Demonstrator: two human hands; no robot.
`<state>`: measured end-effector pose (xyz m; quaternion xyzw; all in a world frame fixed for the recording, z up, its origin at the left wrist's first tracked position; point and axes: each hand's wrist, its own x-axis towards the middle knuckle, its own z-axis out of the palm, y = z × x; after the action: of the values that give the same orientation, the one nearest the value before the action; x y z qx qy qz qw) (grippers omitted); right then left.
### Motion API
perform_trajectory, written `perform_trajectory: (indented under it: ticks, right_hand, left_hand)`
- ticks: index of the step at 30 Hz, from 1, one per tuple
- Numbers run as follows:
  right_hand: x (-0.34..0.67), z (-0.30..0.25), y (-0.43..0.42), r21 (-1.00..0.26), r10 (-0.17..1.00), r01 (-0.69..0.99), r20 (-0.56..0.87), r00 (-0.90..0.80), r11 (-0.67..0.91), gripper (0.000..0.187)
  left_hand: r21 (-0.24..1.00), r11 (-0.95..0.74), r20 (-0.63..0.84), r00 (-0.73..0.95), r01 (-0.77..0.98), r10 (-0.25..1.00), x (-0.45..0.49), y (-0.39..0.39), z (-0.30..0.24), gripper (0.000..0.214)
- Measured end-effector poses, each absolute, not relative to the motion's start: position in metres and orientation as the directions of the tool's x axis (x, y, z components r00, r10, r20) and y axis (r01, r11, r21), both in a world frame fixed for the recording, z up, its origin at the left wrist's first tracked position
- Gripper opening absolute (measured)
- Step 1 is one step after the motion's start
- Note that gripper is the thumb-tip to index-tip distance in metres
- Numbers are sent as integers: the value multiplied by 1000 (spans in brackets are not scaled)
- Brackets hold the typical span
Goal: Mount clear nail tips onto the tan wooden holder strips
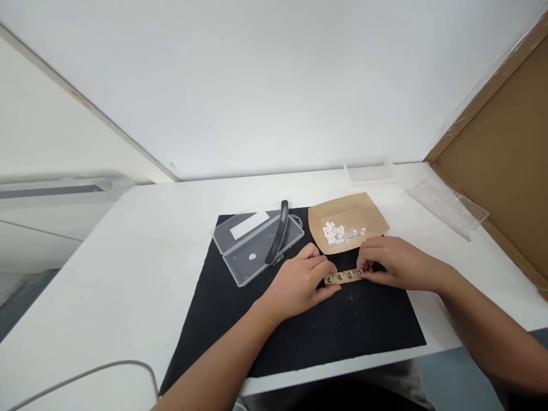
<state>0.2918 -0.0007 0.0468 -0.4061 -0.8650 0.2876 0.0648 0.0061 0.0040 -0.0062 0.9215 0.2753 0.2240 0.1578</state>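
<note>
A narrow tan strip point(345, 277) with several small metal studs lies on a black mat point(299, 331). My left hand point(299, 282) pinches the strip's left end, fingers curled closed. At the strip's right end, my right hand point(391, 264) has its fingertips pressed together on it. Just behind the hands lies a brown paper sheet point(363, 214) carrying a heap of small white chips point(338, 233).
A clear plastic box point(240, 257) sits open at the mat's back left, with a dark curved file point(278, 231) across it. More clear plastic pieces point(449, 205) lie at the back right by a large cardboard panel point(505, 148). A grey cable point(85, 374) crosses the white table's near left.
</note>
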Motion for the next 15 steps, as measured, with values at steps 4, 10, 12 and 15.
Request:
perform_trajectory:
  ticks: [4,10,12,15]
  right_hand:
    - [291,46,-1,-561,733,634,-68,-676,533,6]
    - [291,44,-1,-591,728,594,-15,-685,546,11]
    - [291,42,-1,-595,729,595,-22,-684,541,13]
    - [290,41,0,-596,731,599,-29,-682,535,15]
  left_hand:
    - [415,-798,334,743,437,581,6,4,-6,19]
    - [425,-794,335,740,434,584,6,4,-5,19]
    - [430,-792,332,740,433,585,6,4,-5,19]
    - [433,-789,324,741,436,588,6,4,-5,19]
